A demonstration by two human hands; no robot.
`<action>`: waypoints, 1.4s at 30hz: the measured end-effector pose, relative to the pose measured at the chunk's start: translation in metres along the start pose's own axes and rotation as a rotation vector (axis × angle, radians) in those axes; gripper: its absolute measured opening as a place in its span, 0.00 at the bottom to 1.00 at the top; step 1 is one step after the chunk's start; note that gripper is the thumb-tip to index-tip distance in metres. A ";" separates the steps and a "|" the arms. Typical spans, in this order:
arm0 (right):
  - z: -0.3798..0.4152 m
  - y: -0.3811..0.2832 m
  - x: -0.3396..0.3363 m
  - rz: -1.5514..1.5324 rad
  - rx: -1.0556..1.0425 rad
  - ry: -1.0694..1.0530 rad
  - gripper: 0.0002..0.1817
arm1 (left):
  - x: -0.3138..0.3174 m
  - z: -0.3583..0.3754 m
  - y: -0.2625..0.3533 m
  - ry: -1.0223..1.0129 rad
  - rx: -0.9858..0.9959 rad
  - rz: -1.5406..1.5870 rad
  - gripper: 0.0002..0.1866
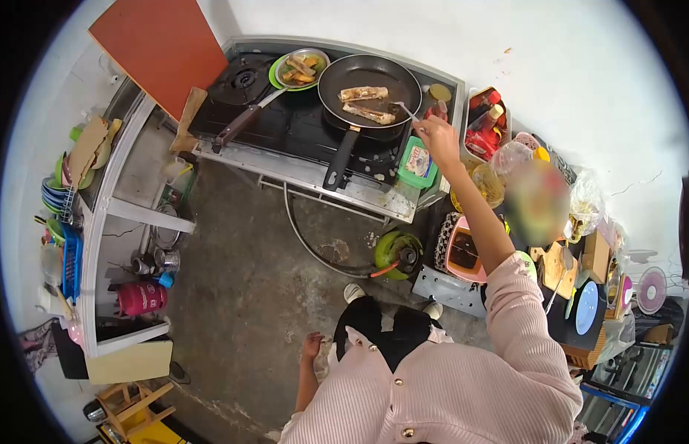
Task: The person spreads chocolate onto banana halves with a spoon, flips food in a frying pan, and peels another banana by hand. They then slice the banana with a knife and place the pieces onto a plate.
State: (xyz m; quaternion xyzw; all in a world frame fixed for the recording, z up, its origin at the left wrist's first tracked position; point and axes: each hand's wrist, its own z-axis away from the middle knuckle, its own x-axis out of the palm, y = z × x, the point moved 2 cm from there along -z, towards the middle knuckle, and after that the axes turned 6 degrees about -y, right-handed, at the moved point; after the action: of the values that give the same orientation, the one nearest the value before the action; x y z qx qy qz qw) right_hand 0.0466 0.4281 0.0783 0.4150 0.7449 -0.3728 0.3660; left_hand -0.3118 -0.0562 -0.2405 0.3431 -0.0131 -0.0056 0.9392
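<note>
In the head view, my right hand (437, 140) is closed on the handle of a metal fork (406, 110), whose far end reaches into a black frying pan (335, 90). Two browned, rolled pieces of food (368, 112) lie in the pan, close to the fork's tip. The pan rests on the stove (292, 120), its handle toward me. My left hand (312, 345) hangs low by my side, away from the stove, its fingers curled and too small to read clearly. A strainer with fried pieces (300, 69) rests over a green bowl behind the pan's left side.
A green tub (417, 163) stands on the stove's right edge. Red-capped bottles (492, 118) fill a container to the right. A pink container of dark liquid (464, 251) and a green gas cylinder (398, 255) are below. Shelving (100, 244) stands at the left.
</note>
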 end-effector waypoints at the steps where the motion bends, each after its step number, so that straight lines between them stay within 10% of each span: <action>1: 0.000 0.000 0.000 -0.007 -0.009 0.007 0.06 | 0.000 -0.002 -0.003 -0.002 -0.003 0.016 0.20; 20: -0.040 0.082 0.051 -0.542 0.588 -0.010 0.17 | -0.007 -0.001 -0.026 -0.002 0.000 0.058 0.22; 24: -0.044 0.076 0.035 -0.168 0.529 0.078 0.21 | -0.007 0.003 -0.025 0.008 -0.033 0.045 0.21; 42: -0.041 0.102 0.066 -0.448 0.597 -0.010 0.21 | -0.008 -0.003 -0.029 0.014 -0.047 0.041 0.20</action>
State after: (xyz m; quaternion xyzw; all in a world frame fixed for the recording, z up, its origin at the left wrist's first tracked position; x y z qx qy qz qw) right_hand 0.1020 0.5247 0.0147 0.3284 0.6739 -0.6465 0.1416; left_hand -0.3193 -0.0765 -0.2613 0.3206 -0.0136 0.0158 0.9470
